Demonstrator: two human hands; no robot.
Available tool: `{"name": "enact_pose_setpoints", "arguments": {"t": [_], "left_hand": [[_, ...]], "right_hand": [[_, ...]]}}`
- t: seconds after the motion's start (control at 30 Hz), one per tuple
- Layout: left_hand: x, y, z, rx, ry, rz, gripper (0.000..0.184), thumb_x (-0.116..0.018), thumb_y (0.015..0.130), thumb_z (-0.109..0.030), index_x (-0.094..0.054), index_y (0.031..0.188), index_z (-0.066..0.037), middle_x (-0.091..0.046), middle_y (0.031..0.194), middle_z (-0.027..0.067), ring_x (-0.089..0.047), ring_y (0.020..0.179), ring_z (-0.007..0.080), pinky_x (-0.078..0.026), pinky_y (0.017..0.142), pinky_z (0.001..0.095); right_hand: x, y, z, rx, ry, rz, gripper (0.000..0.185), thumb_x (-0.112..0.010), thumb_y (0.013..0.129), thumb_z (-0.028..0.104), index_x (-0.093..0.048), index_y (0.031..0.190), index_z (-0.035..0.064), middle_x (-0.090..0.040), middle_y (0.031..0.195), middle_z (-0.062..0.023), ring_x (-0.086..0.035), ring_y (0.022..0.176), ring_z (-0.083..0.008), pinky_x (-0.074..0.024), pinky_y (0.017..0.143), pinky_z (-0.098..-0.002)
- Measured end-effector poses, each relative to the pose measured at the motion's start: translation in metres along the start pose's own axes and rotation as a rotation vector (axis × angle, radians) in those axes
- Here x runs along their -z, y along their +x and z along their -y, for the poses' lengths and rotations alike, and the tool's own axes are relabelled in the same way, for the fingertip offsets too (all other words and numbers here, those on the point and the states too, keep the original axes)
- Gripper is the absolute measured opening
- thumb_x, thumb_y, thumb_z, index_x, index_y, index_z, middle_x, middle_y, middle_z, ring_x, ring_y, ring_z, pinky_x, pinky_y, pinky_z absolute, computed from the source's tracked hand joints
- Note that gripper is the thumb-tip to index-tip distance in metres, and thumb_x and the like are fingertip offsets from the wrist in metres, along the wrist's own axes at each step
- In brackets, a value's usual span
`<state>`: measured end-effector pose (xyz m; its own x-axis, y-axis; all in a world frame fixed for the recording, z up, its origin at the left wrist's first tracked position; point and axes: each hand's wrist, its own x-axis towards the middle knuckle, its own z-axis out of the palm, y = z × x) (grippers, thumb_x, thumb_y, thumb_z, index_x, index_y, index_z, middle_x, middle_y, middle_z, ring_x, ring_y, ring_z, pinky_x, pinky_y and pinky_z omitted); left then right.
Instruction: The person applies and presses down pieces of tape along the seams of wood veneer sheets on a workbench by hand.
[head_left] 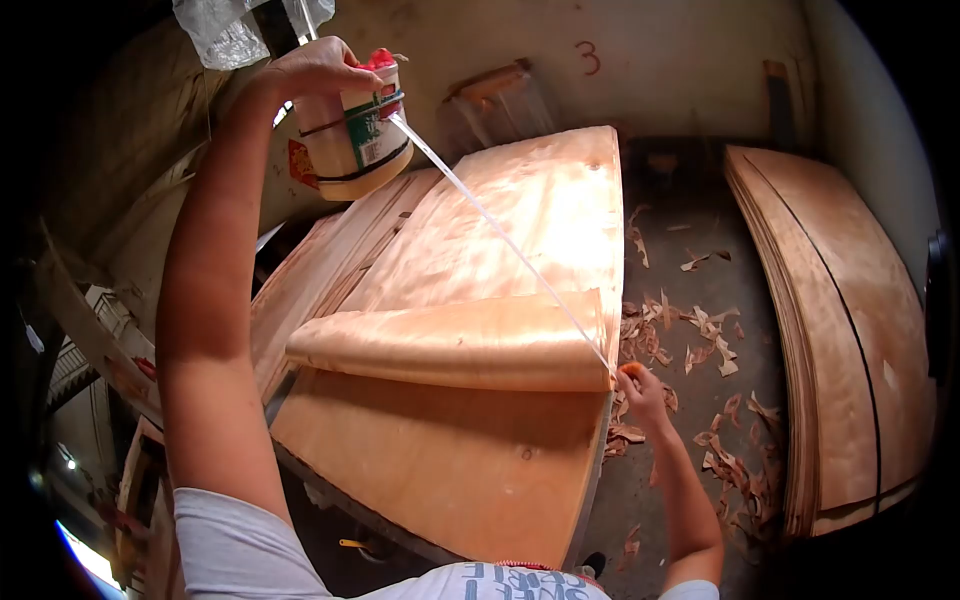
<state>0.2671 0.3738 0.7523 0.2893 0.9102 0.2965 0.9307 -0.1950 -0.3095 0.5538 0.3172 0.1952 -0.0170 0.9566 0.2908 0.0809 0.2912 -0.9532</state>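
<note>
My left hand (318, 70) is raised at the upper left, its fingers curled over the top of a hanging plastic container (338, 160) with printed labels and dark bands round it. Something red (379, 59) shows beside those fingertips. From the container's side a narrow white tape (490, 222) runs taut, slanting down to the right. At its lower end my right hand (643, 393) pinches it, with a bit of orange at the fingertips. That hand is beside the right edge of a wood veneer sheet (450, 350), which is folded back over itself on the stack.
Under the fold lies a flat wooden sheet (430, 450); more veneer (540, 190) extends behind. A strapped veneer stack (840, 330) stands at the right. Veneer scraps (735, 450) litter the floor between. Clear plastic (220, 35) hangs at the upper left.
</note>
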Motion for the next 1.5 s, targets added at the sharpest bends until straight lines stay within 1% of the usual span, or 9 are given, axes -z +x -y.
{"name": "enact_pose_setpoints", "arguments": {"t": [0.4, 0.5, 0.63, 0.67, 0.83, 1.1, 1.27, 1.37, 1.5], "left_hand": [[0.006, -0.016, -0.008, -0.057, 0.056, -0.301, 0.042, -0.063, 0.077, -0.038, -0.063, 0.086, 0.003, -0.063, 0.071, 0.0083, -0.057, 0.062, 0.0116, -0.046, 0.059, 0.0268], [-0.014, -0.052, -0.056, -0.116, 0.104, -1.067, 0.059, -0.059, 0.076, -0.056, -0.061, 0.111, -0.009, -0.05, 0.124, 0.0181, -0.056, 0.098, 0.0431, -0.036, 0.088, 0.0607], [-0.096, -0.134, -0.132, 0.251, -0.453, -0.639, 0.026, -0.058, 0.085, -0.029, -0.065, 0.088, -0.005, -0.066, 0.084, 0.0089, -0.06, 0.068, 0.0136, -0.048, 0.063, 0.0268], [-0.144, -0.123, -0.129, -0.087, -0.442, -0.756, 0.039, -0.069, 0.073, -0.043, -0.062, 0.077, -0.005, -0.065, 0.079, 0.01, -0.063, 0.074, 0.0227, -0.048, 0.067, 0.0313], [-0.216, -0.16, -0.22, -0.264, -1.885, -0.039, 0.028, -0.065, 0.083, -0.021, -0.064, 0.102, -0.001, -0.06, 0.111, 0.0121, -0.057, 0.097, 0.014, -0.045, 0.086, 0.0256], [-0.273, -0.25, -0.287, -0.463, -1.877, 0.129, 0.016, -0.06, 0.085, -0.017, -0.069, 0.094, -0.007, -0.054, 0.122, 0.0107, -0.044, 0.119, 0.0219, -0.035, 0.099, 0.0389], [-0.288, -0.255, -0.296, -0.333, -1.849, 0.122, 0.019, -0.06, 0.085, -0.025, -0.07, 0.09, -0.009, -0.055, 0.12, 0.0116, -0.034, 0.127, 0.0244, -0.021, 0.107, 0.0395], [-0.296, -0.248, -0.307, -0.32, -1.795, 0.056, 0.022, -0.06, 0.085, -0.028, -0.071, 0.087, -0.009, -0.056, 0.118, 0.0141, -0.036, 0.125, 0.0243, -0.023, 0.105, 0.0384], [-0.294, -0.24, -0.314, -0.267, -1.858, 0.065, 0.027, -0.063, 0.083, -0.031, -0.07, 0.087, -0.005, -0.055, 0.118, 0.0165, -0.034, 0.126, 0.0249, -0.028, 0.102, 0.0408]], "right_hand": [[0.003, -0.131, -0.089, -0.225, 0.009, -0.154, 0.014, -0.057, 0.086, 0.013, -0.06, 0.089, 0.0005, -0.054, 0.079, -0.0051, -0.055, 0.069, -0.0108, -0.0443, 0.064, -0.0239], [0.005, -0.173, -0.112, -0.222, -0.258, -0.148, 0.014, -0.057, 0.085, 0.014, -0.06, 0.089, 0.0004, -0.055, 0.078, -0.0065, -0.057, 0.069, -0.0125, -0.0453, 0.064, -0.0252], [0.006, -0.233, -0.124, -0.405, -0.338, -0.124, 0.016, -0.059, 0.083, 0.015, -0.06, 0.089, -0.0003, -0.058, 0.078, -0.0089, -0.058, 0.071, -0.0155, -0.0463, 0.065, -0.0268], [0.007, -0.248, -0.134, -0.431, -0.382, -0.101, 0.017, -0.059, 0.083, 0.015, -0.06, 0.089, -0.0004, -0.059, 0.078, -0.0087, -0.059, 0.071, -0.0153, -0.0468, 0.065, -0.0271], [0.014, -0.312, -0.177, -0.702, -0.298, -0.066, 0.019, -0.059, 0.082, 0.02, -0.064, 0.09, 0.0034, -0.065, 0.083, -0.0087, -0.062, 0.073, -0.0178, -0.0479, 0.067, -0.0301], [0.081, -0.4, -0.243, -1.514, 0.223, -0.458, 0.033, -0.054, 0.087, 0.033, -0.06, 0.105, 0.0061, -0.061, 0.081, 0.0001, -0.053, 0.076, -0.014, -0.0413, 0.068, -0.0333], [0.132, -0.334, -0.258, -1.031, 0.015, -0.417, 0.037, -0.049, 0.091, 0.032, -0.054, 0.117, 0.0059, -0.057, 0.109, -0.0076, -0.054, 0.096, -0.0142, -0.0418, 0.083, -0.0284], [0.058, -0.182, 0.011, -0.271, 0.308, -0.127, 0.042, -0.045, 0.094, 0.026, -0.043, 0.128, 0.0011, -0.046, 0.129, -0.009, -0.044, 0.119, -0.0192, -0.0303, 0.102, -0.031], [0.012, -0.14, 0.096, 0.154, 0.248, -0.026, 0.033, -0.041, 0.095, 0.016, -0.046, 0.122, -0.0008, -0.053, 0.116, -0.0099, -0.05, 0.11, -0.0184, -0.0351, 0.097, -0.0315]]}}
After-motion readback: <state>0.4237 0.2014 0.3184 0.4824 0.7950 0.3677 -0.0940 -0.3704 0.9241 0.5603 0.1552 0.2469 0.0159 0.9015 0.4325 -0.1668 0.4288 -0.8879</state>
